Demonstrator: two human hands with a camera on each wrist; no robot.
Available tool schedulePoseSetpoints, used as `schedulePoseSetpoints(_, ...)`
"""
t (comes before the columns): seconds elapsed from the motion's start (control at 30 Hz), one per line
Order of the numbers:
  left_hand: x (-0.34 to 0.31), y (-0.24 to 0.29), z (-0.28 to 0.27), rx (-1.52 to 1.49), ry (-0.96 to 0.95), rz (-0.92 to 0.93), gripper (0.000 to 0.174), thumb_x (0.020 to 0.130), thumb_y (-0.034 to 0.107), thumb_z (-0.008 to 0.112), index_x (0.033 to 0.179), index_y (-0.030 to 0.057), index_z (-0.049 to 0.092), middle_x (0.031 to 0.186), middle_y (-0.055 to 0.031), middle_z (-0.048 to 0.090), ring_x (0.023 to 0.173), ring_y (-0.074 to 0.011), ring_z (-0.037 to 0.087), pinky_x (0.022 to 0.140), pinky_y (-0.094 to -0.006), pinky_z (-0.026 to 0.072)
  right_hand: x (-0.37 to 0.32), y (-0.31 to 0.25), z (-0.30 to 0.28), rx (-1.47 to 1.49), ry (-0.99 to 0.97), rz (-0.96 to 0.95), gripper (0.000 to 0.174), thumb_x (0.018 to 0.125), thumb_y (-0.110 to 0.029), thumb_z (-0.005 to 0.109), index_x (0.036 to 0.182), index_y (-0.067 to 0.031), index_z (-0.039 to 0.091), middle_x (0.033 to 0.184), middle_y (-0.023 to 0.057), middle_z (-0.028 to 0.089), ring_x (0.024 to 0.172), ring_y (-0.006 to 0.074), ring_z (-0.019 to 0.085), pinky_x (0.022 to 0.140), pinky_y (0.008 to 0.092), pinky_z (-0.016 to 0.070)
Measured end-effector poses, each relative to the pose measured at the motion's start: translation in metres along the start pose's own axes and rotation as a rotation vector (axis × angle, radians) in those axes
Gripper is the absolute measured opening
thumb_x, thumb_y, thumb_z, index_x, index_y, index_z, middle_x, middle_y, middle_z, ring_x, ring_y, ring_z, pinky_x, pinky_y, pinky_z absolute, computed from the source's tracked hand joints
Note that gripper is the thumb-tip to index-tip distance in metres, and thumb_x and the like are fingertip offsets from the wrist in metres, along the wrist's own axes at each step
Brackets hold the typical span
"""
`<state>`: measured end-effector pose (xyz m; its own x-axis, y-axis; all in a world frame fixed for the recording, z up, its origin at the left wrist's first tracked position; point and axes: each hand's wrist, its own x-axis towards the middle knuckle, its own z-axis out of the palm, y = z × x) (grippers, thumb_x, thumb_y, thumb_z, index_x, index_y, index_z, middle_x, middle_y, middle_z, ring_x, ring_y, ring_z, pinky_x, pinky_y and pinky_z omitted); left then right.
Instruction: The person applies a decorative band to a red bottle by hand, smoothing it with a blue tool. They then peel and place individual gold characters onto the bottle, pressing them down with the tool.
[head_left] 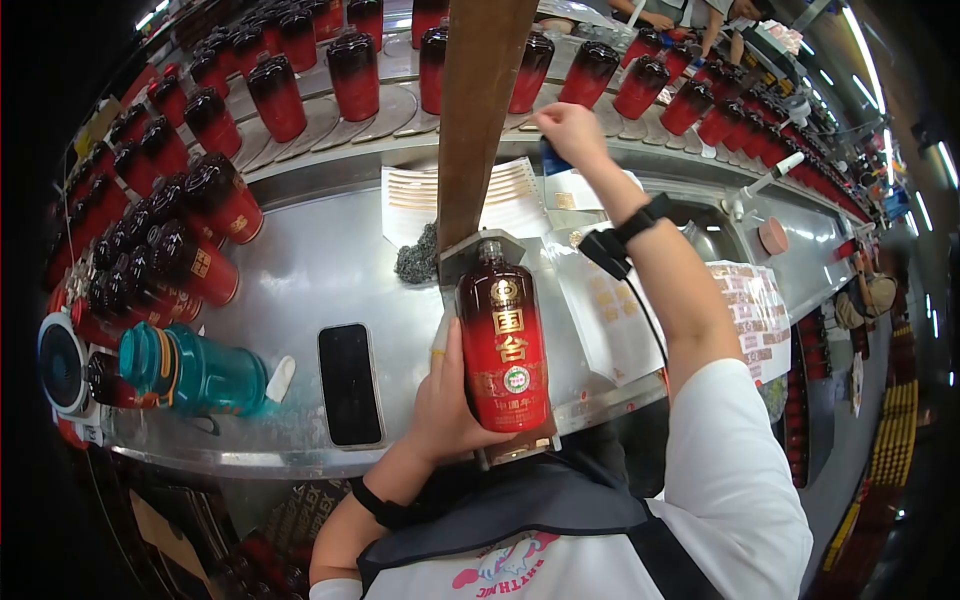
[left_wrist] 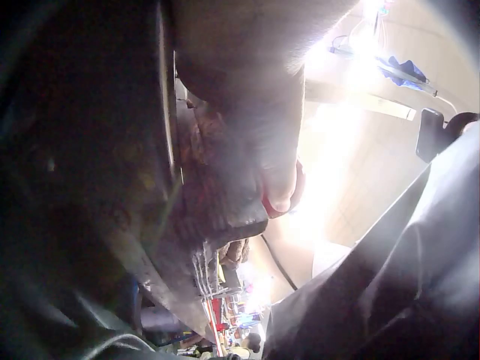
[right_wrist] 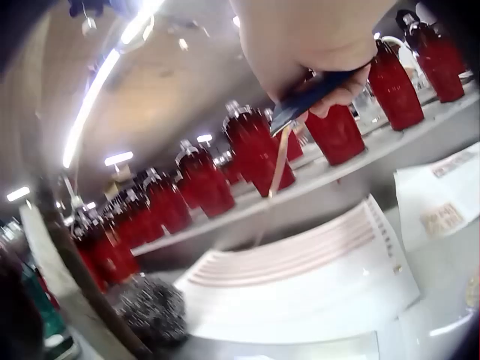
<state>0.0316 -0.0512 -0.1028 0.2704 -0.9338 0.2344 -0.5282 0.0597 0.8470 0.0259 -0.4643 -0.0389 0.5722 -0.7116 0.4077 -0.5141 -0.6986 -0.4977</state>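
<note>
My left hand grips a red bottle with a dark top and gold characters, thumb along its left side; most of the fingers are hidden behind it. The bottle lies face up near the front edge, its neck toward a brown post. In the left wrist view a fingertip rests against a red edge. Raised over the back of the bench, my right hand pinches a dark blue flat blade-like piece. A thin gold strip hangs from that piece, above a white sheet of similar strips.
The brown post rises right behind the bottle. A grey scouring pad, a phone and a teal jug stand or lie to the left. Label sheets are on the right. Several bottles line the conveyor behind.
</note>
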Motion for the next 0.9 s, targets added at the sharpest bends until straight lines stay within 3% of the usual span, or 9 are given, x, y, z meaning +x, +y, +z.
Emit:
schedulePoseSetpoints(0.1, 0.001, 0.009, -0.005, 0.046, -0.002, -0.027, 0.146, 0.054, 0.04, 0.098, 0.157, -0.0061, 0.005, 0.151, -0.0282, 0.037, 0.14, -0.0423, 0.041, 0.115, -0.0462, 0.0366, -0.036, -0.017, -0.067, -0.061, 0.065, -0.168, 0.031, 0.088, -0.033, 0.069, 0.096, -0.0051, 0.077, 0.094, 0.0165, 0.073, 0.09, 0.0344, 0.07, 0.083, 0.0418, 0.0541)
schedulePoseSetpoints(0.13, 0.003, 0.011, -0.008, 0.177, 0.071, 0.107, 0.143, 0.056, 0.05, 0.095, 0.155, -0.0105, 0.012, 0.136, -0.0317, 0.048, 0.114, -0.0438, 0.059, 0.091, -0.0458, 0.0529, -0.052, -0.023, -0.09, -0.115, 0.052, -0.189, 0.027, 0.088, -0.03, 0.07, 0.094, -0.0042, 0.076, 0.095, 0.0151, 0.07, 0.09, 0.0332, 0.069, 0.082, 0.041, 0.0535)
schedulePoseSetpoints(0.37, 0.0, 0.031, -0.006, 0.291, 0.154, 0.126, 0.129, 0.061, 0.046, 0.093, 0.155, -0.0074, 0.021, 0.134, -0.0296, 0.051, 0.105, -0.0424, 0.064, 0.083, -0.0444, 0.0563, -0.183, -0.082, -0.195, -0.239, -0.243, -0.331, 0.01, 0.086, -0.017, 0.073, 0.088, -0.0079, 0.072, 0.09, 0.0082, 0.064, 0.073, 0.0284, 0.065, 0.067, 0.0382, 0.0515)
schedulePoseSetpoints(0.6, -0.005, 0.059, -0.006, 0.382, 0.136, 0.071, 0.122, 0.062, 0.044, 0.093, 0.155, -0.0005, 0.028, 0.143, -0.0269, 0.046, 0.126, -0.0442, 0.05, 0.102, -0.0494, 0.0455, -0.264, -0.113, -0.204, -0.189, -0.485, -0.422, 0.009, 0.083, -0.013, 0.071, 0.091, -0.0094, 0.068, 0.092, 0.0072, 0.062, 0.075, 0.0292, 0.066, 0.067, 0.04, 0.0541)
schedulePoseSetpoints(0.67, -0.008, 0.08, -0.012, 0.318, 0.194, 0.207, 0.107, 0.061, 0.043, 0.093, 0.148, 0.0059, 0.045, 0.147, -0.0214, 0.047, 0.132, -0.0424, 0.043, 0.109, -0.0502, 0.0377, -0.273, -0.121, -0.202, -0.187, -0.594, -0.503, 0.009, 0.085, -0.014, 0.07, 0.09, -0.008, 0.065, 0.092, 0.008, 0.059, 0.074, 0.0289, 0.066, 0.065, 0.0401, 0.0545)
schedulePoseSetpoints(0.7, -0.009, 0.084, -0.011, 0.322, 0.195, 0.207, 0.107, 0.061, 0.043, 0.093, 0.148, 0.0059, 0.045, 0.147, -0.0214, 0.047, 0.132, -0.0424, 0.043, 0.109, -0.0502, 0.0377, -0.277, -0.125, -0.201, -0.185, -0.593, -0.505, 0.009, 0.085, -0.014, 0.07, 0.09, -0.008, 0.065, 0.092, 0.008, 0.059, 0.074, 0.0289, 0.066, 0.065, 0.0401, 0.0545)
schedulePoseSetpoints(0.77, -0.015, 0.092, -0.009, 0.319, 0.134, 0.314, 0.084, 0.061, 0.038, 0.093, 0.134, 0.0099, 0.062, 0.147, -0.0156, 0.05, 0.129, -0.0389, 0.045, 0.109, -0.0486, 0.0378, -0.284, -0.133, -0.196, -0.103, -0.605, -0.587, 0.009, 0.086, -0.014, 0.069, 0.089, -0.0078, 0.062, 0.091, 0.0088, 0.056, 0.073, 0.0282, 0.065, 0.062, 0.0398, 0.0541)
schedulePoseSetpoints(0.8, -0.017, 0.101, -0.005, 0.237, 0.161, 0.282, 0.06, 0.064, 0.029, 0.092, 0.118, 0.0122, 0.072, 0.141, -0.0114, 0.057, 0.126, -0.037, 0.047, 0.107, -0.0474, 0.0399, -0.287, -0.135, -0.193, -0.091, -0.59, -0.625, 0.012, 0.086, -0.016, 0.07, 0.089, -0.008, 0.062, 0.091, 0.0084, 0.055, 0.073, 0.0271, 0.065, 0.06, 0.039, 0.0538)
schedulePoseSetpoints(0.9, -0.022, 0.098, 0.007, 0.252, 0.179, 0.298, 0.054, 0.064, 0.021, 0.091, 0.114, 0.0135, 0.073, 0.137, -0.0091, 0.06, 0.124, -0.037, 0.049, 0.105, -0.046, 0.0418, -0.294, -0.141, -0.188, 0.014, -0.555, -0.668, 0.014, 0.086, -0.017, 0.071, 0.091, -0.0081, 0.061, 0.091, 0.0084, 0.054, 0.074, 0.0263, 0.064, 0.059, 0.0385, 0.0535)
